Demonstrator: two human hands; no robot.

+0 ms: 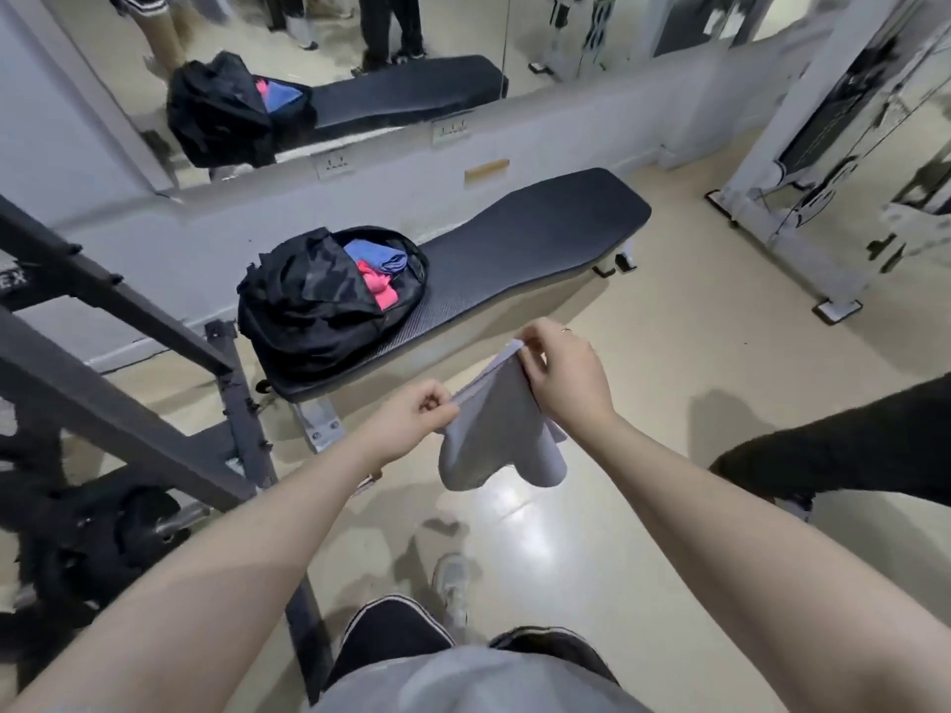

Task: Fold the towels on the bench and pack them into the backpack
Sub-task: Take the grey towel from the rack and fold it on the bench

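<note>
Head view looks down past both forearms at a grey towel (496,429) held up in the air over the floor, near the person and in front of the black bench (525,249). Left hand (422,411) pinches one top corner of the towel between thumb and curled fingers, and right hand (558,373) pinches the other top corner a little farther and to the right, so the top edge runs taut between them while the rest hangs down in two soft lobes. Holding it by the corners like this lets the cloth fall straight, which looks like preparation for bringing the edges together into a fold. On the left end of the bench sits the black backpack (314,306), its main zip wide open and its mouth turned up and to the right, which keeps it ready to receive more. Inside it a blue towel (375,254) lies above a pink towel (378,288), both already packed. No other loose towel shows on the bench pad, so this grey one seems to be the last to fold.
</note>
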